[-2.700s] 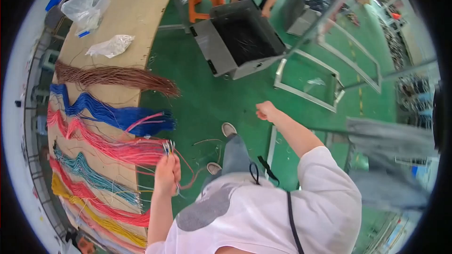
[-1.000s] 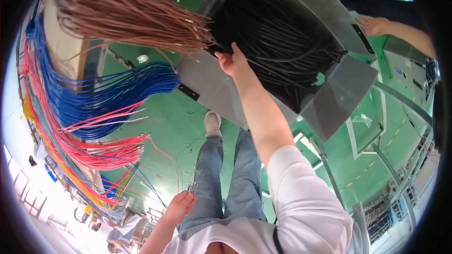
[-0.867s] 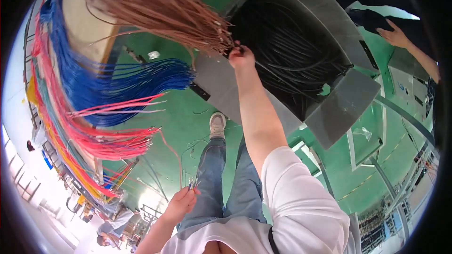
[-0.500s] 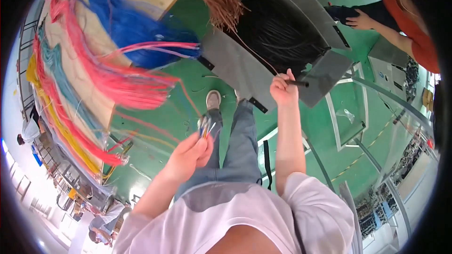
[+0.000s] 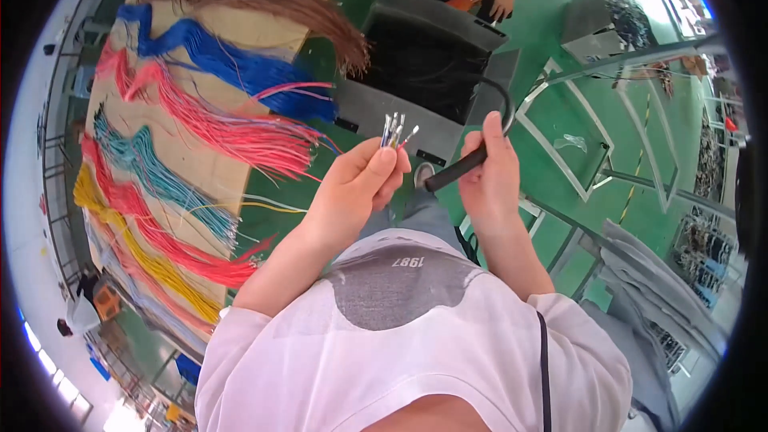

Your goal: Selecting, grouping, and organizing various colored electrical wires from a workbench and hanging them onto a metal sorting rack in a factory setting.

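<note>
My left hand (image 5: 360, 184) is closed around several thin wires, their bare metal terminals (image 5: 392, 130) sticking up past the thumb and fingertips. Coloured wires trail from this hand toward the table on the left. Just to the right, my right hand (image 5: 490, 176) grips a black tube (image 5: 458, 170) whose thick end points toward the left hand. A gap lies between that end and the terminals. From above my right fingers the tube bends back toward a grey open-topped box (image 5: 432, 141), which holds a dark mass of black tubing.
On the wooden table (image 5: 172, 220) at left lie wire bundles: brown (image 5: 264, 0), blue (image 5: 232, 64), pink-red (image 5: 232, 132), teal (image 5: 172, 176) and yellow (image 5: 144, 244). Metal frames (image 5: 560, 172) stand on the green floor at right. Another person's hand (image 5: 502, 0) is beyond the box.
My right hand has come back from the box, bringing the black tube near my left hand. The left hand has risen with the wires. The view has shifted, showing more of the table.
</note>
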